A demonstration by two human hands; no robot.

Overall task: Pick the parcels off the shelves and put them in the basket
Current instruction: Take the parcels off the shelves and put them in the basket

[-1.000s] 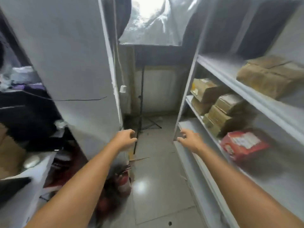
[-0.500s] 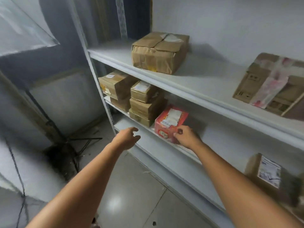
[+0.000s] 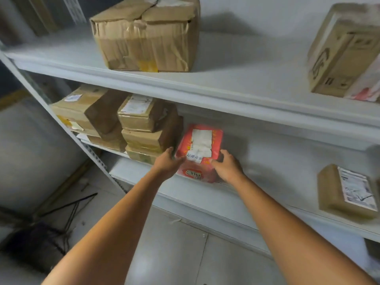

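Left hand (image 3: pixel 167 162) and right hand (image 3: pixel 228 166) grip the red parcel (image 3: pixel 202 140) from either side, fingers curled onto its near edge. The parcel sits tilted on the middle shelf (image 3: pixel 267 182). Its white label (image 3: pixel 200 144) is blurred, and the lower sticker (image 3: pixel 193 173) reads roughly "016". To its left stand a three-box stack (image 3: pixel 144 130) and a two-box stack (image 3: pixel 88 114). One labelled box (image 3: pixel 345 192) sits to the right. The top shelf (image 3: pixel 226 79) holds two more.
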